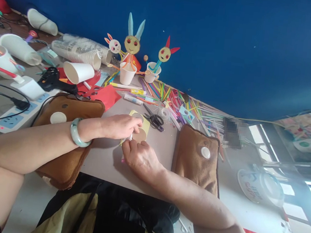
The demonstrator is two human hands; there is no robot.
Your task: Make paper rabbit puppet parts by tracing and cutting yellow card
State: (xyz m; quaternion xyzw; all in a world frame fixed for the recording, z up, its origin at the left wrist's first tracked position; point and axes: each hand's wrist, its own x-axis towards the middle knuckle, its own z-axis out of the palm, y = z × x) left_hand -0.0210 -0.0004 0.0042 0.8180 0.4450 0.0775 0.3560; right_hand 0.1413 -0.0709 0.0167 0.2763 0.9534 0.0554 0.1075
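Note:
My left hand [120,125], with a pale green bangle [78,133] on its wrist, is closed, fingertips pinched downward. Just below it my right hand [141,161] is closed too, knuckles up. The two meet over a small whitish piece [129,137], mostly hidden by the fingers; which hand grips it is unclear. Beneath them lies a yellow sheet [146,124] with tan round shapes [142,135] on it, partly covered. A bit of pink shows beside my right hand. Black-handled scissors [156,122] and a tape roll [164,113] lie just beyond.
Brown cushion-like pouches flank my arms, left [62,109] and right [192,160]. Rabbit-faced figures [132,44] stand in paper cups along the blue wall. At left are a power strip [21,112], glue gun [54,79] and cups [78,73]. Colourful sticks [176,100] lie behind.

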